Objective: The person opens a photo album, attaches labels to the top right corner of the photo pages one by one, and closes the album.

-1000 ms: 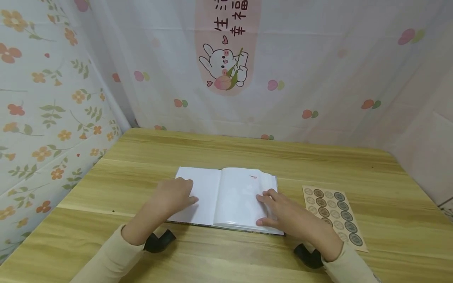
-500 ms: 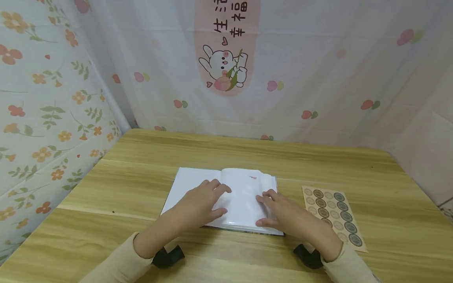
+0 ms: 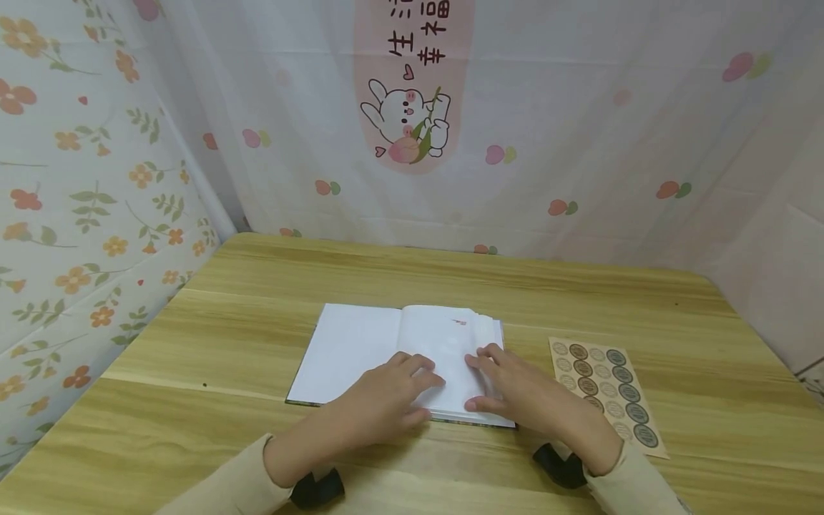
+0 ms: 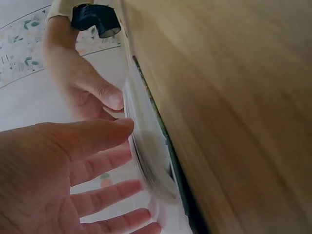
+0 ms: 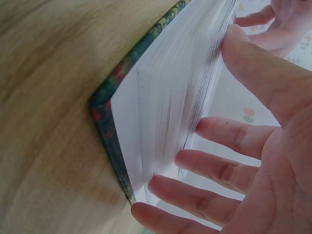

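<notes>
A hardcover book point(image 3: 350, 350) lies open on the wooden table, with blank white pages and a small red mark near the top of the right page. Its dark green patterned cover point(image 5: 109, 134) shows at the edges. Over the lower part of the right page is my left hand point(image 3: 389, 400), fingers spread and slightly bent. In the left wrist view, that hand's thumb point(image 4: 105, 138) reaches the near edge of the pages. My right hand point(image 3: 524, 390) rests at the book's right side, its fingertips point(image 5: 161, 183) on the page edges. Neither hand grips anything.
To the right, partly behind my right forearm, lies a tan sheet of round stickers point(image 3: 605, 386). Each wrist carries a black mount point(image 3: 318, 488). A printed curtain point(image 3: 412, 200) hangs behind the table point(image 3: 193, 429).
My left hand has moved right and nearer to me, from the left page across to the lower right page, uncovering the left page. My right hand stays in place.
</notes>
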